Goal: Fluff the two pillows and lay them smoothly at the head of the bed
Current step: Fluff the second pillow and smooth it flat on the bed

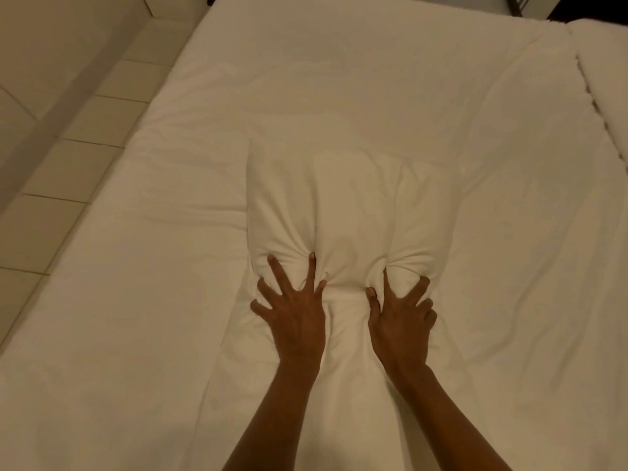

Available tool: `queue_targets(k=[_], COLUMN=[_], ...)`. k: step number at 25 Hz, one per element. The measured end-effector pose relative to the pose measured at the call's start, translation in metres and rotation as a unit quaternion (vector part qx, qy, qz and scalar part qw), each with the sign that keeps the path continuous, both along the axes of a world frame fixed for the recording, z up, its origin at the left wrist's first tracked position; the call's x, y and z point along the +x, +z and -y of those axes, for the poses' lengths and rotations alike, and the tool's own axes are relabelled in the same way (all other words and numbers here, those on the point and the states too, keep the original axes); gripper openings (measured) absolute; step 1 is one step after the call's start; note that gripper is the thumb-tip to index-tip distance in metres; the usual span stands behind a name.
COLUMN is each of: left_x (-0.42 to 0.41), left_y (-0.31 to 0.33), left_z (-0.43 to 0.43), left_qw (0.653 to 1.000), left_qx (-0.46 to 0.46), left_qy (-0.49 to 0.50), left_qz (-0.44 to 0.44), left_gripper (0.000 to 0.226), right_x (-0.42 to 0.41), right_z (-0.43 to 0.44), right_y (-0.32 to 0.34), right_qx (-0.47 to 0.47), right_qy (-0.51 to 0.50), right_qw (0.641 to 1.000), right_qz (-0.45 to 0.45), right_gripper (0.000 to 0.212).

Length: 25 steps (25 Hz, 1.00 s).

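Observation:
A white pillow [343, 212] lies lengthwise in the middle of the white bed [170, 300], its near end bunched into folds. My left hand [294, 311] presses flat on that near end with its fingers spread wide. Beside it, my right hand [401, 314] digs into the pillow with its fingers curled into the fabric. Both forearms reach in from the bottom edge. Only one pillow is in view.
A tiled floor [68, 137] runs along the left side of the bed. A second white mattress or bedding edge [608, 79] adjoins the bed at the upper right. Dark furniture [520, 5] stands beyond the far end.

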<state>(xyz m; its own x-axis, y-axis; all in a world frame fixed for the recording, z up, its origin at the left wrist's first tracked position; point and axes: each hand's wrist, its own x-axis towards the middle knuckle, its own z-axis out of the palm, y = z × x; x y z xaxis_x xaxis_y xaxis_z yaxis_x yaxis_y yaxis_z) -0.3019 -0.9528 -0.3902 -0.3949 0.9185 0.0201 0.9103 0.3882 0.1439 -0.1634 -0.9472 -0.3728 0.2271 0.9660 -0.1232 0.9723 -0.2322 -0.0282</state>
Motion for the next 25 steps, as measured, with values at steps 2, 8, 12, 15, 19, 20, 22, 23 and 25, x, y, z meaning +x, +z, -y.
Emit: queue_targets(k=[2, 8, 12, 15, 19, 20, 22, 23, 25], left_x=[0.003, -0.001, -0.009, -0.016, -0.019, -0.017, -0.015, -0.014, -0.008], left_y=[0.012, 0.084, 0.145, 0.192, 0.261, 0.283, 0.327, 0.351, 0.395], left_z=[0.0, 0.009, 0.028, 0.049, 0.065, 0.064, 0.06, 0.057, 0.056], left_qw=[1.0, 0.988, 0.962, 0.95, 0.951, 0.95, 0.951, 0.953, 0.958], left_qx=[-0.014, -0.091, -0.163, -0.158, -0.144, -0.133, -0.115, -0.108, -0.088], left_qy=[0.004, -0.024, -0.019, -0.03, -0.043, -0.039, -0.043, -0.05, -0.062], left_qz=[0.017, 0.126, 0.216, 0.269, 0.27, 0.281, 0.284, 0.278, 0.266], left_gripper=[0.05, 0.05, 0.052, 0.049, 0.049, 0.048, 0.048, 0.047, 0.048], right_x=[0.001, 0.004, -0.002, -0.007, -0.007, -0.006, -0.006, -0.005, -0.002], right_z=[0.0, 0.013, 0.038, 0.056, 0.07, 0.071, 0.072, 0.071, 0.073], right_y=[0.01, 0.082, 0.14, 0.184, 0.251, 0.269, 0.309, 0.332, 0.373], right_qx=[-0.008, -0.046, -0.061, -0.068, -0.06, -0.052, -0.028, -0.014, 0.013], right_qy=[0.001, -0.017, -0.014, -0.013, 0.006, 0.009, 0.018, 0.021, 0.015], right_qw=[1.0, 0.984, 0.968, 0.963, 0.964, 0.966, 0.971, 0.973, 0.976], right_qz=[-0.021, -0.173, -0.243, -0.262, -0.258, -0.252, -0.237, -0.228, -0.215], right_gripper=[0.055, 0.05, 0.049, 0.05, 0.053, 0.053, 0.053, 0.053, 0.053])
